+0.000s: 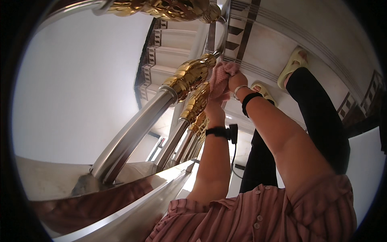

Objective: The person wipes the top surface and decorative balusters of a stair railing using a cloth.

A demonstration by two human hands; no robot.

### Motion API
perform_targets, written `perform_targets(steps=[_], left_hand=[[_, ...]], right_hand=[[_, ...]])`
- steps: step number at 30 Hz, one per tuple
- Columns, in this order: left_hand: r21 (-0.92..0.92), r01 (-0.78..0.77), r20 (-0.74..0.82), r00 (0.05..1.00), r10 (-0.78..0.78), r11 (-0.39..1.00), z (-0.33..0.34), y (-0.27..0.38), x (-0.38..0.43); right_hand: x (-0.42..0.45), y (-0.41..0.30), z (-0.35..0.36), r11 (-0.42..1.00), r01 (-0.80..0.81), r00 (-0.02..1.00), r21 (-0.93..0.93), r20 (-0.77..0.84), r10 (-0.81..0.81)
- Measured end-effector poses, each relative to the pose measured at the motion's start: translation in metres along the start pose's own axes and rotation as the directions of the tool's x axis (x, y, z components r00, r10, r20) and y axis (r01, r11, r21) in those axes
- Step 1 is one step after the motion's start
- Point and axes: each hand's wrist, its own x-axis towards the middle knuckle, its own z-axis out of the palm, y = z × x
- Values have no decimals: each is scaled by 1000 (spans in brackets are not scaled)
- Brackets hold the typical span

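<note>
A pink cloth [223, 75] is bunched between my two hands, beside a metal stair railing. My right hand [237, 81], with a bangle at the wrist, grips the cloth's upper right part. Lower and to the left, my left hand [215, 106] is at the cloth's lower end, its fingers mostly hidden by cloth and baluster. Close by on the left stands a baluster with a gold-coloured twisted section [190, 75] and a silver-coloured metal tube [133, 136]. Another gold-coloured baluster section [196, 104] is right next to my left hand.
A broad polished handrail [121, 208] runs along the lower left. More balusters recede behind it. Stone stairs with dark patterned borders [234, 37] lie below, and another flight [172, 45] shows beyond the railing. My slippered feet [294, 63] are on the steps. A cable hangs from my left wristband.
</note>
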Motion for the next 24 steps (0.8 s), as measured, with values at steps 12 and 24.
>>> perform_targets(steps=[12,24], left_hand=[[-636,336,407,911,-68,695,-62,-64,99],[-98,-32,364,929,66,995,18,19,-46]], right_hand=[[13,-2,42,897,316,912,310,160,-376],[-108,27,-18,902,221,883,371,316,-346]])
